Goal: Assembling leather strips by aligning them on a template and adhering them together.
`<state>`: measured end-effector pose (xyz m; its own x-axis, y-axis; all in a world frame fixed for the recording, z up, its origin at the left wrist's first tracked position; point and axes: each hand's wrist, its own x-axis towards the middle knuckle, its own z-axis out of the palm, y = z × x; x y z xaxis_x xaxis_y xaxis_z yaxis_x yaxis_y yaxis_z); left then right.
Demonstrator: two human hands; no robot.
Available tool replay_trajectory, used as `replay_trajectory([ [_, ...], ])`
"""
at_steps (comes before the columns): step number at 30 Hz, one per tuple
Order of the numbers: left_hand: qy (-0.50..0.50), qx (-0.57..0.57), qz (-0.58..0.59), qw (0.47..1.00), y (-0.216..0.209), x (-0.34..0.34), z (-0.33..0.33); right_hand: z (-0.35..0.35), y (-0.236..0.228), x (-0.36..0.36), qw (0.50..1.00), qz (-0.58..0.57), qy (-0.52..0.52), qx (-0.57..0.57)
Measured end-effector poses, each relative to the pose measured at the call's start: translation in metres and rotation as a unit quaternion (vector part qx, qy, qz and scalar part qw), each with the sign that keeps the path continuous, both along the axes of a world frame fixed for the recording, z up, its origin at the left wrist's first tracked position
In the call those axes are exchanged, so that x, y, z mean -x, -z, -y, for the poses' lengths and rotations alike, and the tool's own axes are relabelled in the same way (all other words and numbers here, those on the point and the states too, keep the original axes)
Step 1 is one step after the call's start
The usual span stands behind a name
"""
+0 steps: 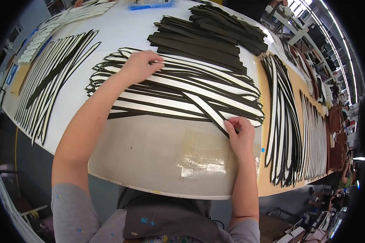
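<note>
A wide pile of black-edged white strips (162, 108) lies crosswise on the table in front of me. One strip (205, 108) slants over the pile's near side, and my right hand (241, 133) pinches its lower right end. My left hand (142, 67) is over the upper left of the pile, with thumb and fingers drawn together. Whether anything is between those fingertips I cannot make out. Behind the pile, plain black strips (198, 44) lie stacked in overlapping bundles.
More black-and-white strips (280, 121) lie lengthwise on the tan board (267, 180) to the right, beside a row of thin strips (312, 137). Another fanned row (54, 81) is at the left. A blue tray (152, 5) stands at the back. The table's front edge curves before me.
</note>
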<state>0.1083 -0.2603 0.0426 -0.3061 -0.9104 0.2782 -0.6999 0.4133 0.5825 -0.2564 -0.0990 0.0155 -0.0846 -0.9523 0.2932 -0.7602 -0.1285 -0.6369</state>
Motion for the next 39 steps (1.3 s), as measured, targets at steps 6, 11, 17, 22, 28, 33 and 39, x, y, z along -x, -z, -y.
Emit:
replay_trajectory([
  [6, -0.162, -0.059, -0.096, 0.980, -0.004, -0.035, 0.119, 0.000, -0.003, -0.004, 1.000, 0.024, 0.009, -0.013],
  [11, -0.225, -0.036, -0.086, 0.970, 0.018, -0.024, 0.187, 0.000, -0.008, -0.004, 1.000, -0.006, 0.014, -0.021],
  [17, -0.200, 0.058, 0.061, 0.976, 0.044, -0.018, 0.243, 0.004, -0.007, -0.002, 1.000, -0.004, 0.013, -0.012],
  [22, -0.179, 0.123, 0.181, 0.959, 0.053, -0.027, 0.265, 0.009, -0.005, -0.002, 1.000, -0.011, 0.017, -0.007],
  [28, -0.105, 0.207, 0.164, 0.959, 0.025, -0.042, 0.272, 0.010, -0.008, 0.000, 1.000, -0.005, 0.002, 0.008],
  [33, -0.037, 0.284, 0.173, 0.942, -0.037, -0.023, 0.258, 0.007, -0.003, 0.001, 1.000, -0.006, 0.000, 0.016],
  [39, 0.086, 0.465, 0.128, 0.872, -0.154, 0.051, 0.166, 0.007, 0.002, 0.002, 0.999, -0.018, 0.002, 0.041],
])
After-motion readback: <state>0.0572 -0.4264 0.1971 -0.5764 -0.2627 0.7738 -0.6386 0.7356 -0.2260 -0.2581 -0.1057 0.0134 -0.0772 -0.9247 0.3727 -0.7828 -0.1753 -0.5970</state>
